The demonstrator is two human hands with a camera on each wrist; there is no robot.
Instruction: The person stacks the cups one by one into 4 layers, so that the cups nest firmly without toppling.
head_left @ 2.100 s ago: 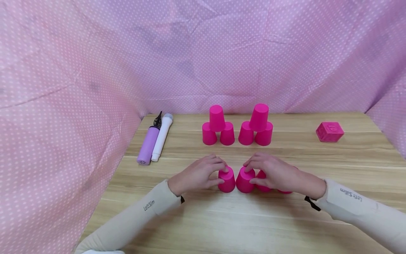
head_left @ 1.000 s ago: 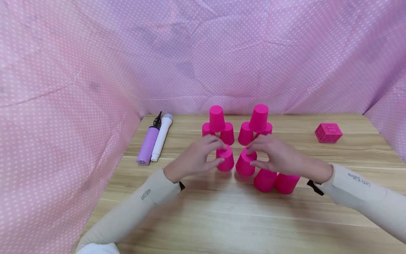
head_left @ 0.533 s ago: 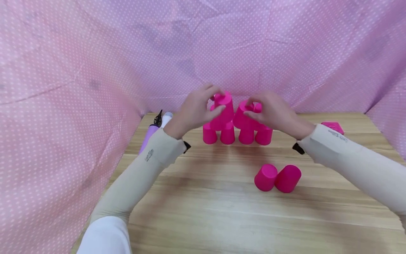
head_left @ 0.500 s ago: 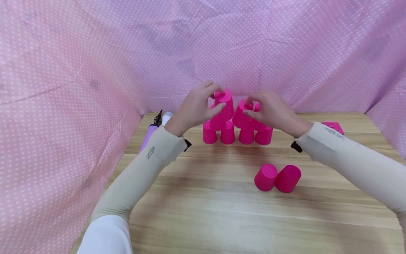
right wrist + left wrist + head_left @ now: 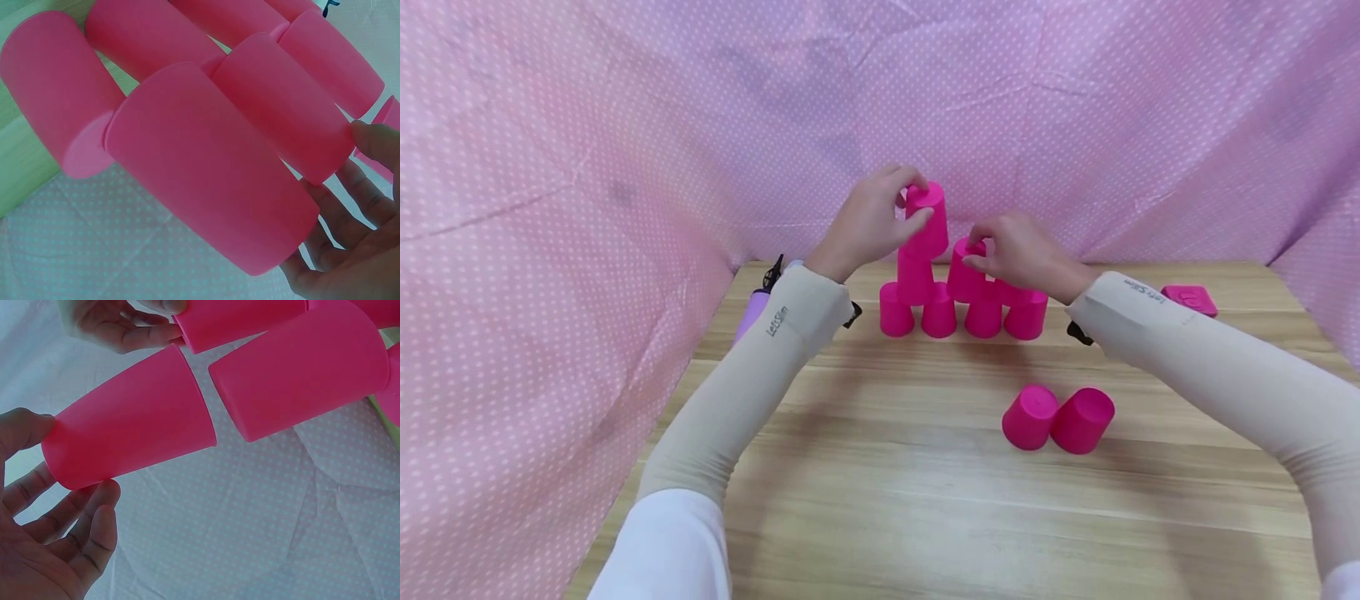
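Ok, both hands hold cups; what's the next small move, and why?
Probably settle the middle cup, held by the right hand, onto the two middle base cups. The left hand holds the raised cup apart from the second-row cup, which likely needs a neighbour first.

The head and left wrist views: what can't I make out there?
Purple cylinder: lower end hidden behind the left sleeve, head view.
Pink block: lower part hidden behind the right sleeve, head view.
Right stack's upper cup: mostly hidden by the right hand, head view.
Inside of the held cup in the left hand: hidden by its own wall, left wrist view.
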